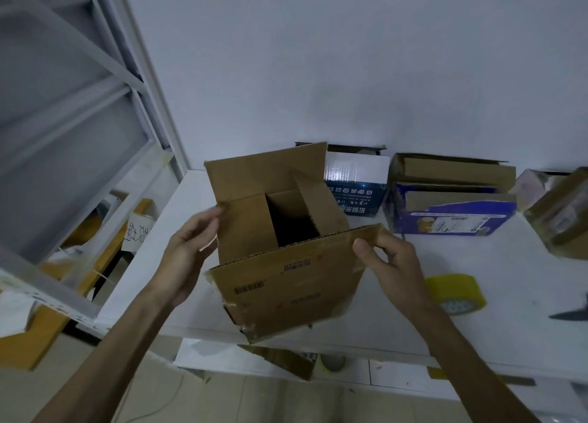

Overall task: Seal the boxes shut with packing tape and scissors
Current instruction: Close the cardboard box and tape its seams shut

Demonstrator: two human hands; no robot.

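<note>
Left hand (187,251) and right hand (393,260) pinch flaps of the brown cardboard box (286,286), probably to close it. The yellow tape roll (456,294) waits right of it.

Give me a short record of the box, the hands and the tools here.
cardboard box: flaps open, at the near edge of the table
left hand: grips its left side flap
right hand: pinches the near flap's right corner
tape roll: yellow, on the table, untouched
scissors: dark, partly out of frame
sealing: not begun
</note>
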